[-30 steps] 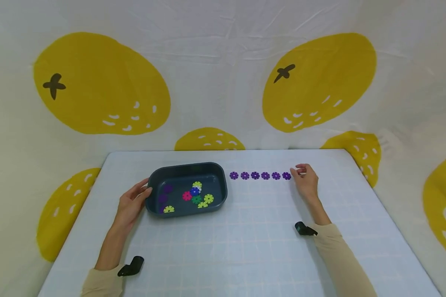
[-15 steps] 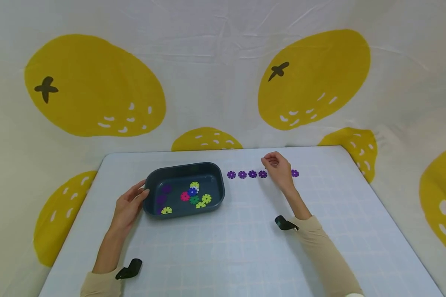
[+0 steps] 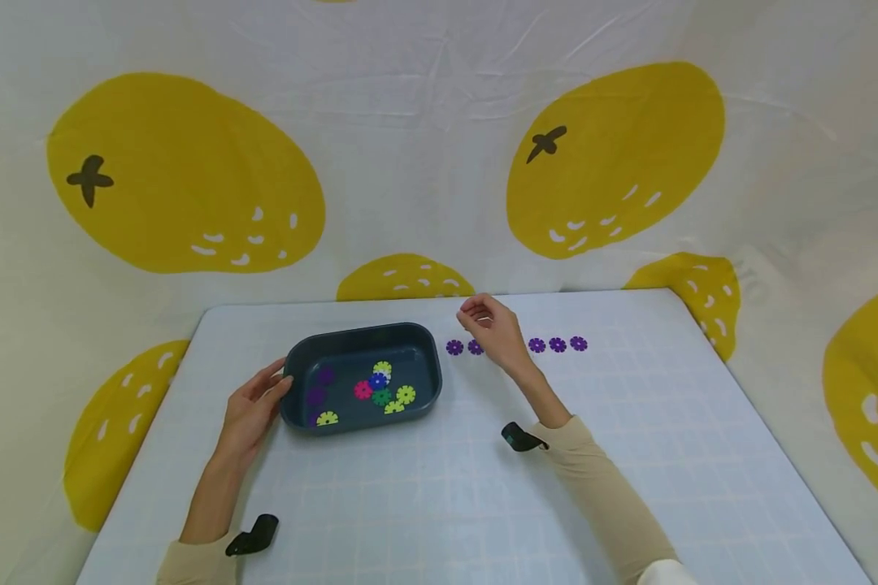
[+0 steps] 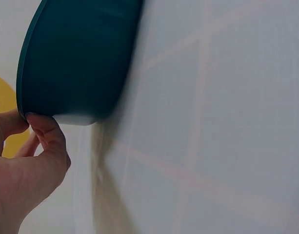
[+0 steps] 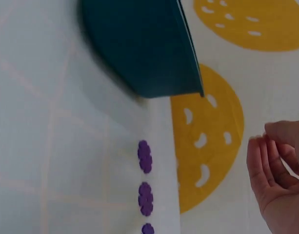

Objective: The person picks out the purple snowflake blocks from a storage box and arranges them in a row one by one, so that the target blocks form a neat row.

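Observation:
The left hand (image 3: pixel 247 414) grips the left end of a dark teal plastic tray (image 3: pixel 351 331), thumb and fingers pinching its rim. In the left wrist view the thumb lies against the tray wall (image 4: pixel 76 58). Inside the tray lie flower-shaped plastic discs, among them a pink disc (image 3: pixel 362 390), a green disc (image 3: pixel 382 397), a blue disc (image 3: pixel 377 380) and a yellow disc (image 3: pixel 406 395). Purple discs (image 3: pixel 558 345) form a row right of the tray. Above that row, the right hand (image 3: pixel 497 333) hovers with loosely bent fingers and nothing visible between them, hiding part of the row.
A pale checked cloth covers the table (image 3: pixel 424 504). Its far edge meets a white curtain (image 3: pixel 417 162) printed with large yellow fruit. A small black camera (image 3: pixel 523 437) sits on the right wrist, and another camera (image 3: pixel 254 535) on the left.
The right hand has moved left from the row's right end toward the tray, uncovering purple discs at the right. The left hand and tray have stayed in place; the head view shifted slightly.

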Demonstrator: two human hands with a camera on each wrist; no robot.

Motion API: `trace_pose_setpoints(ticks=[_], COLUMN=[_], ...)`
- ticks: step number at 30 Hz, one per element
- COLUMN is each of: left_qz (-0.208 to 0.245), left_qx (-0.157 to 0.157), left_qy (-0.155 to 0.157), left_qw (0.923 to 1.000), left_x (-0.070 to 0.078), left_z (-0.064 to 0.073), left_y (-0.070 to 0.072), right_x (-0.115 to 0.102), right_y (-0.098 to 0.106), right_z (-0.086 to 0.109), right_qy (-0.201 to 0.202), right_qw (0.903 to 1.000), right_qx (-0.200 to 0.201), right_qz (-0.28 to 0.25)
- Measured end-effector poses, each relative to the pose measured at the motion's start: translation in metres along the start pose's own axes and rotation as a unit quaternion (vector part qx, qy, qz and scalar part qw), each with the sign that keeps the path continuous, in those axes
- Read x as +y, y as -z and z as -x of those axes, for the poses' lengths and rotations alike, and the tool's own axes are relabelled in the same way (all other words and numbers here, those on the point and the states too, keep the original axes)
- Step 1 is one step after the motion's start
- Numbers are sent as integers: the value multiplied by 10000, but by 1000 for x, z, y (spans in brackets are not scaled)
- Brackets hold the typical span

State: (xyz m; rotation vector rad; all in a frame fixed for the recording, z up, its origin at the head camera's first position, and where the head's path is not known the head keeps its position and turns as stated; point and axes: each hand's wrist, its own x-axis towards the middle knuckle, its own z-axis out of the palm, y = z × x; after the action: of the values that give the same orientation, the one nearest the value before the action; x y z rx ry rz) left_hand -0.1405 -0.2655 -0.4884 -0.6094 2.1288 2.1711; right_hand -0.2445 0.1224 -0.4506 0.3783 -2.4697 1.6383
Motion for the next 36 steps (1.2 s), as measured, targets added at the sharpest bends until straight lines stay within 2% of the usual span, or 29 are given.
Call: trace_pose_setpoints(ticks=[4,11,21,36], left_qz=[-10,98,97,33], left_qx=[-40,-6,-46,4], left_qy=[-15,13,-86,-96], left_qw=[10000,10000,9999,9999], left_x=[0,0,-2,-3], left_z=[0,0,1,0], left_y=[-1,1,0,-2], right_x=[-9,-20,-23,-34], right_y=[-17,-47,-87,-129], right_z=[0,-1,5,15], right_qy=[114,555,1165,1468], right_qw=[9996,9958,9843,9635], right_qx=[-247,-720,-1313,-2230], right_qz=[-71,-111,-189,-218])
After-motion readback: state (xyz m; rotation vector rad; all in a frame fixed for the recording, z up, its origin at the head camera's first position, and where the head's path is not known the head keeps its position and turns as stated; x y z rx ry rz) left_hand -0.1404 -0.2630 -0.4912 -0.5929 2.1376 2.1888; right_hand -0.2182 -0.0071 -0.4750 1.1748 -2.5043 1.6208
